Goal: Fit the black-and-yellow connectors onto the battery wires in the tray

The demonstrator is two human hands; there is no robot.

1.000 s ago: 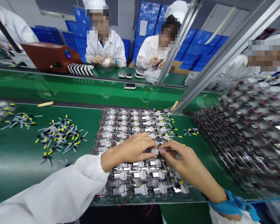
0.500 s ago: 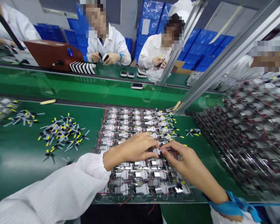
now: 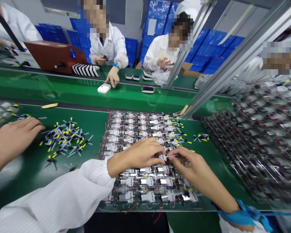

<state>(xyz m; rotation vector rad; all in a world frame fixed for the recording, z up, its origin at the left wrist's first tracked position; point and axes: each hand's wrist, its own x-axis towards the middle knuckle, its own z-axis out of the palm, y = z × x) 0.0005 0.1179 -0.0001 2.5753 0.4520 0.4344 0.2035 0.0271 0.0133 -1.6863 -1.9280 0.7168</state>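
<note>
A clear plastic tray (image 3: 150,205) lies before me with rows of small motors (image 3: 147,182), each a silver body with a white end and red wires. My left hand (image 3: 145,151) reaches over the middle rows, its thumb and fingers closed on a white-ended motor (image 3: 163,157). My right hand (image 3: 185,160) meets it from the right; its thumb and forefinger pinch at that motor's end, and what lies between them is hidden. Along the tray's right side, yellow-tipped parts (image 3: 185,141) stick out from several motors.
Left of the tray lies a pile of yellow-tipped parts with grey blades (image 3: 63,136). A co-worker's hand (image 3: 16,139) is beside it. Stacked motor trays (image 3: 262,139) stand at right. Behind, a green conveyor belt (image 3: 75,94) carries a white device (image 3: 104,88) and a dark-screened device (image 3: 147,89).
A co-worker's hand has come in from the left near the pile. Across the belt, another person has set down a white device; the dark-screened one has shifted right. My hands stay almost still.
</note>
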